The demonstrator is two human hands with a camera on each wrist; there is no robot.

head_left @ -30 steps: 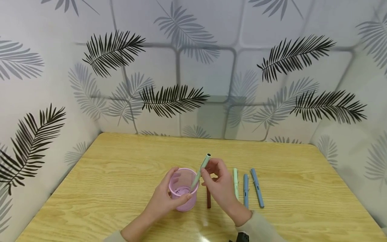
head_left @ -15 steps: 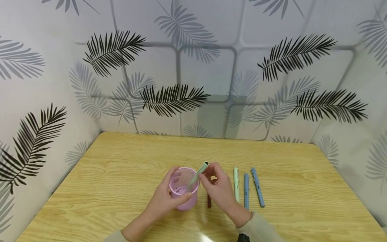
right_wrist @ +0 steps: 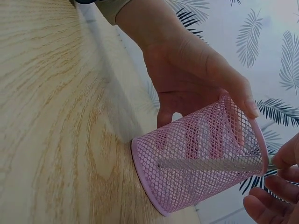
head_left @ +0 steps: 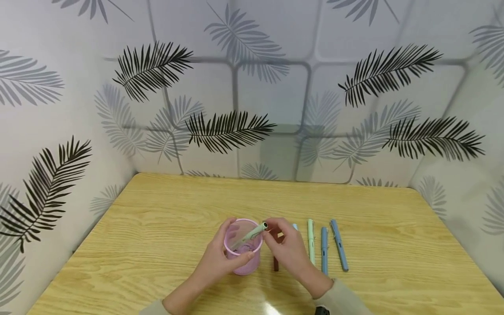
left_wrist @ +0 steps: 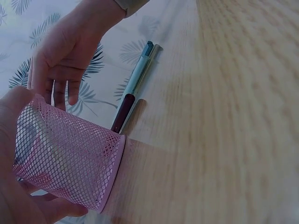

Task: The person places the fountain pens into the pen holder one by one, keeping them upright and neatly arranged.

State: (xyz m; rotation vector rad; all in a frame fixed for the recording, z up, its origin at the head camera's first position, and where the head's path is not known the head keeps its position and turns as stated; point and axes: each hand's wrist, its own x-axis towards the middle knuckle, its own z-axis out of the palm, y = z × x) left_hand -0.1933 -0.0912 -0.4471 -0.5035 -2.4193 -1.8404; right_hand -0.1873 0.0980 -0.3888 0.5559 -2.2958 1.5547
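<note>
My left hand (head_left: 216,256) grips a pink mesh pen holder (head_left: 249,265) standing on the table, thumb at the near rim and fingers round the far left side. A pale green pen (head_left: 250,235) slants inside the holder, its capped end sticking out over the right rim. At that end, the thumb and forefinger of my right hand (head_left: 289,246) pinch the pen. Through the mesh in the right wrist view, the pen's lower end (right_wrist: 173,164) shows near the holder's base. Partly covered by my right hand, a dark brown pen (head_left: 276,264) lies on the table.
Right of my right hand lie a light green pen (head_left: 311,238) and two blue pens, one nearer (head_left: 324,249) and one farther right (head_left: 339,246). A light blue tip (head_left: 295,226) peeks out behind the hand. A leaf-patterned wall (head_left: 252,96) borders the wooden table (head_left: 177,197).
The pale green pen has tipped over further, its capped end coming down to the holder's right rim. My right hand has lowered with it, while the left hand keeps its grip on the holder.
</note>
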